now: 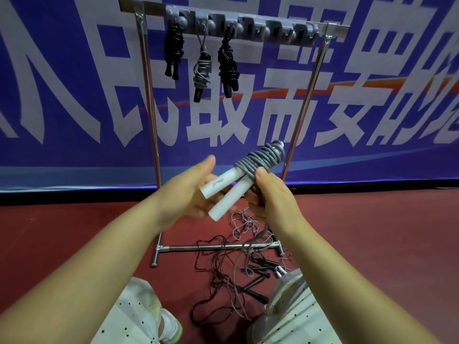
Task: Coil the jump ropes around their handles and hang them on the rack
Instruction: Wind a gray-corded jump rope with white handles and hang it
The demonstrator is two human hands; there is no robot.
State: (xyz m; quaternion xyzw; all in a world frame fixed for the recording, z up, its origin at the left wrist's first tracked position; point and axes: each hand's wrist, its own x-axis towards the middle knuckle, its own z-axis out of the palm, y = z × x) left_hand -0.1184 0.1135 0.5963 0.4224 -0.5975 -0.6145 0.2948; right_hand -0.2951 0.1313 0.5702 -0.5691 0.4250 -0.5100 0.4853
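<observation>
Gripping the grey cord coil (260, 161), the right hand (269, 194) pinches it; the left hand (188, 194), seemingly loose-fingered, cradles two white cylindrical handles (224, 192) before the chrome hanging rack (146, 78).

The right hand (272, 194) covers the middle of the grey rope (263, 158), hiding where the coil ends. The left hand (191, 192) is blurred at its fingertips. At 6 o'clock, the tangled ropes (223, 276) on the floor overlap, so their number cannot be told. The banner (347, 95) is cut off at 3 and 9 o'clock.
</observation>
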